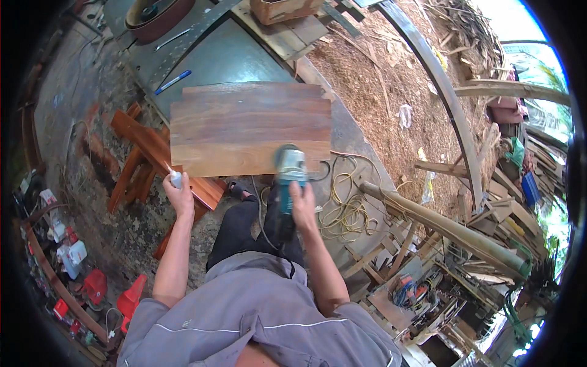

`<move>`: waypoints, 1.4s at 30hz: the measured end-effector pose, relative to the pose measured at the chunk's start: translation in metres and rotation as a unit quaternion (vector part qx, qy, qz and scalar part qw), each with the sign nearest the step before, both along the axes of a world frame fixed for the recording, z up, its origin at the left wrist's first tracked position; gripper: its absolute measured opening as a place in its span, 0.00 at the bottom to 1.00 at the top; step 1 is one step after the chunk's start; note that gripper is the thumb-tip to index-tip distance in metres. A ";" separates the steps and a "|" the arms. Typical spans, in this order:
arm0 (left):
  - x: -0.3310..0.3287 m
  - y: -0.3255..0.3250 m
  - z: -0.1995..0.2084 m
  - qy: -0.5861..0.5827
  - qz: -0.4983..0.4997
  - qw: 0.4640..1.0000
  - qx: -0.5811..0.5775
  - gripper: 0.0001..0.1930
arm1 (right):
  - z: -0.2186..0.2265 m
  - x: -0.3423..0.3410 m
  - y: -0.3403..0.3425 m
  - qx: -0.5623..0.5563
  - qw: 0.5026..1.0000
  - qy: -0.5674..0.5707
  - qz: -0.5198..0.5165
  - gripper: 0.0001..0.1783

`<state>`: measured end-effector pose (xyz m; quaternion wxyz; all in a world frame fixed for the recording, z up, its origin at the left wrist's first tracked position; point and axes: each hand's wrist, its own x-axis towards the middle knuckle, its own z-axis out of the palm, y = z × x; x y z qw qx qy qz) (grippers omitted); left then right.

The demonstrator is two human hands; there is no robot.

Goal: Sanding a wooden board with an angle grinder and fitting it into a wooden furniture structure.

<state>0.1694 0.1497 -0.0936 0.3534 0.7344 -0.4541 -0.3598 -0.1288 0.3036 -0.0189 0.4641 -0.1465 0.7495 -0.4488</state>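
A wide brown wooden board point(244, 119) lies flat in front of me, its visible face streaked with grain. My right hand point(302, 208) is wrapped round the teal body of an angle grinder point(292, 165), whose head is over the board's near edge, towards the right. The head is a little blurred, and I cannot tell whether the disc touches the wood. In my left hand point(179, 199) is a small white bottle point(176, 179) with a thin pointed tip. The tip points up beside the board's near left corner.
A metal worktop point(235, 58) holds a blue pen point(173, 82) and a sanding belt point(159, 21). Reddish-brown wooden pieces point(143, 144) stand at the left. Coiled yellow cord point(348, 211) lies right of my legs, near a long pole point(446, 226). Wood shavings point(373, 73) cover the ground beyond.
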 end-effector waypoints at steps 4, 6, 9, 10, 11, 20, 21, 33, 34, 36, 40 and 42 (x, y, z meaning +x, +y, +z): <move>-0.019 -0.018 0.036 -0.116 -0.039 0.990 -0.068 0.22 | 0.017 0.025 -0.027 0.047 0.990 0.065 0.120 0.40; -0.035 -0.039 0.054 -0.120 -0.068 0.983 -0.125 0.21 | 0.019 0.025 -0.027 0.042 0.990 0.062 0.118 0.40; -0.061 -0.096 0.062 -0.103 -0.182 0.961 -0.183 0.20 | 0.008 0.015 -0.009 0.013 0.999 0.029 0.042 0.35; -0.061 -0.116 0.056 -0.109 -0.220 0.949 -0.199 0.21 | 0.012 0.008 -0.003 0.010 0.998 0.045 0.039 0.33; -0.066 -0.134 0.056 -0.092 -0.259 0.942 -0.191 0.21 | 0.013 -0.001 0.005 0.006 1.000 0.025 0.017 0.31; -0.083 -0.211 0.052 -0.156 -0.434 0.880 -0.116 0.21 | -0.010 -0.042 0.040 -0.050 0.986 -0.023 -0.157 0.29; -0.080 -0.215 0.053 -0.165 -0.428 0.882 -0.113 0.21 | -0.007 -0.035 0.033 -0.028 0.993 0.005 -0.118 0.29; -0.082 -0.223 0.061 -0.172 -0.435 0.883 -0.043 0.27 | 0.023 0.113 -0.097 0.042 0.963 0.016 0.265 0.43; -0.085 -0.223 0.062 -0.170 -0.438 0.882 -0.043 0.27 | 0.022 0.123 -0.106 0.037 0.959 0.022 0.279 0.45; -0.089 -0.222 0.065 -0.167 -0.439 0.882 -0.044 0.27 | 0.021 0.134 -0.118 0.041 0.949 0.013 0.313 0.45; -0.081 -0.227 0.061 -0.167 -0.434 0.885 -0.036 0.27 | 0.024 0.137 -0.116 0.048 0.934 0.011 0.354 0.46; -0.082 -0.226 0.060 -0.147 -0.432 0.889 -0.030 0.27 | 0.019 0.126 -0.103 0.039 0.936 0.038 0.347 0.44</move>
